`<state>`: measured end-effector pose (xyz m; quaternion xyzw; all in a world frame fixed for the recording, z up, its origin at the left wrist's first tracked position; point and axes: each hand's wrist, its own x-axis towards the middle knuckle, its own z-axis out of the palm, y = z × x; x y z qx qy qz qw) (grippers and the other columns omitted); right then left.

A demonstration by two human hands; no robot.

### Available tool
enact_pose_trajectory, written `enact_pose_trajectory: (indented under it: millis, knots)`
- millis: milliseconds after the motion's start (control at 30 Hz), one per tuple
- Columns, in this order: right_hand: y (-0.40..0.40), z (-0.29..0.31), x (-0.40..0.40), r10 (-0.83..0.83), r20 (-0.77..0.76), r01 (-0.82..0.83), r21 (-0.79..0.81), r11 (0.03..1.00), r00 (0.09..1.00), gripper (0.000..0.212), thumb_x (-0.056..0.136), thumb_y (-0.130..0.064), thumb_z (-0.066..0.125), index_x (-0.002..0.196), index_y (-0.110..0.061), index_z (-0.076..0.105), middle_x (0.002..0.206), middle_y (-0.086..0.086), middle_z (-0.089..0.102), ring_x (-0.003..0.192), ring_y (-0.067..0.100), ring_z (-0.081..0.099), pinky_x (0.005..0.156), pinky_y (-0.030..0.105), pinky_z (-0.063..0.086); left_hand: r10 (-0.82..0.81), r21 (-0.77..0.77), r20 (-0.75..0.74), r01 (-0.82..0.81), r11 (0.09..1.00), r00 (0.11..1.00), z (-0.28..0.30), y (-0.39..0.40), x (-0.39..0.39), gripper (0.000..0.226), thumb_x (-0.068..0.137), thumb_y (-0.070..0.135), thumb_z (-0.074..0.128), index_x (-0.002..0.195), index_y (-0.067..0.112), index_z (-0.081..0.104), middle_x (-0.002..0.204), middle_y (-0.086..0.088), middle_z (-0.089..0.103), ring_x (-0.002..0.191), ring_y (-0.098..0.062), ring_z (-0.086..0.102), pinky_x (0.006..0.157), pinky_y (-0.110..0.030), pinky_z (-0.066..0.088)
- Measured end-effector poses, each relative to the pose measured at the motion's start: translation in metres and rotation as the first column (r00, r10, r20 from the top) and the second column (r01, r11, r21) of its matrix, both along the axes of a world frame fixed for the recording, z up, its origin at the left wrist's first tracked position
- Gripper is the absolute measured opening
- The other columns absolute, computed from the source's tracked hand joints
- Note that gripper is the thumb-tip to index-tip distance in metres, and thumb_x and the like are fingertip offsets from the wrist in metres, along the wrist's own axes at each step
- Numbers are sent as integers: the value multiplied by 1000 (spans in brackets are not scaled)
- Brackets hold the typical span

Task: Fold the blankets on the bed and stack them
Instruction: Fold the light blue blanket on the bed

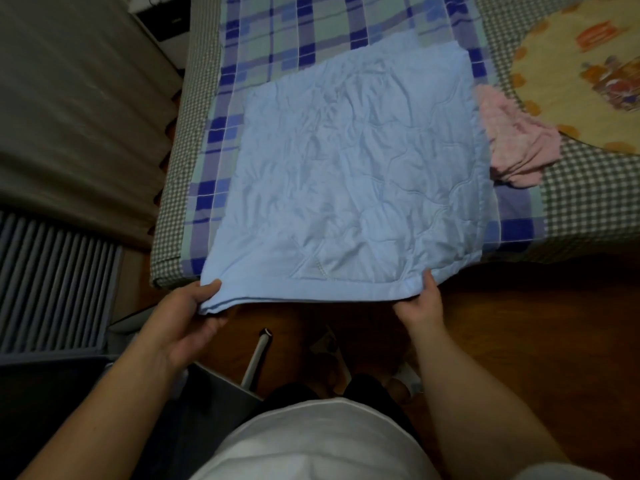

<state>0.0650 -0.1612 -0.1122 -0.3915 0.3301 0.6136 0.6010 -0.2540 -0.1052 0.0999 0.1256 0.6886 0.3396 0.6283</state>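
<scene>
Checked and plaid sheets cover the bed [571,202], where a folded blue blanket [353,161] lies flat. Left hand [188,315] and right hand [420,306] each pinch a near corner overhanging the edge. Beside it lies a pink blanket [516,143].

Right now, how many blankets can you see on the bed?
3: light blue blanket in the middle, checked blanket spread under it, pink blanket to its right. Others may be hidden.
</scene>
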Motion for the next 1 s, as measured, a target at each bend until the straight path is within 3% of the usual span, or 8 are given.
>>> enact_pose_trajectory:
  millis: [100,133,233,367,467,567,867,1000]
  knots:
    - [6,5,31,-87,87,84,40,996,992,48,90,-40,67,132,-19,62,126,13,68,119,34,61,103,52,46,67,95,83,-75,993,994,7,5,-12,103,32,9,97,127,-1,58,122,-16,69,109,-32,68,95,-43,55]
    - [7,7,44,-72,119,71,19,997,990,49,88,-38,71,131,-19,62,124,13,68,117,34,62,101,53,48,68,101,81,-76,992,994,10,6,-12,101,34,8,97,127,-1,58,119,-16,71,105,-31,70,92,-43,57]
    - [18,18,78,23,278,9,-112,994,960,54,86,-26,74,136,-18,57,125,13,67,111,32,64,93,49,53,81,92,-82,-73,993,993,6,6,-5,21,92,4,59,113,4,62,91,-10,77,77,-25,75,68,-40,61]
    - [24,57,101,55,648,116,-219,969,759,57,87,-12,72,139,-8,50,131,-1,56,109,19,61,92,33,53,63,-22,-315,-74,997,947,-37,-1,-17,30,95,9,54,124,4,61,114,-23,68,97,-40,67,75,-46,55]
    - [16,64,122,-26,502,80,-85,993,864,47,86,-3,67,132,-12,59,129,6,65,109,26,65,87,41,56,35,-107,-369,-80,991,929,-64,-5,-29,33,93,10,59,125,1,60,115,-26,66,102,-43,65,85,-56,54]
    - [5,69,142,-57,358,49,33,998,932,62,74,-10,68,135,-14,58,126,13,67,115,35,63,98,50,50,45,-155,-383,-112,982,923,-67,-9,-32,34,90,11,63,123,1,60,111,-28,66,101,-45,65,86,-65,51]
    - [8,92,207,-87,502,122,-37,992,860,37,93,-11,60,130,-11,58,122,11,66,107,29,65,78,45,58,53,-136,-435,-124,983,899,-66,-10,-28,30,94,11,60,123,3,58,110,-25,64,99,-42,64,90,-62,51]
    - [6,113,215,69,423,-56,-43,998,904,78,63,0,77,137,-7,49,112,16,63,97,34,63,71,48,55,37,-146,-434,-111,983,900,-70,-15,-26,32,95,9,58,126,-1,57,112,-26,64,95,-40,64,90,-61,51]
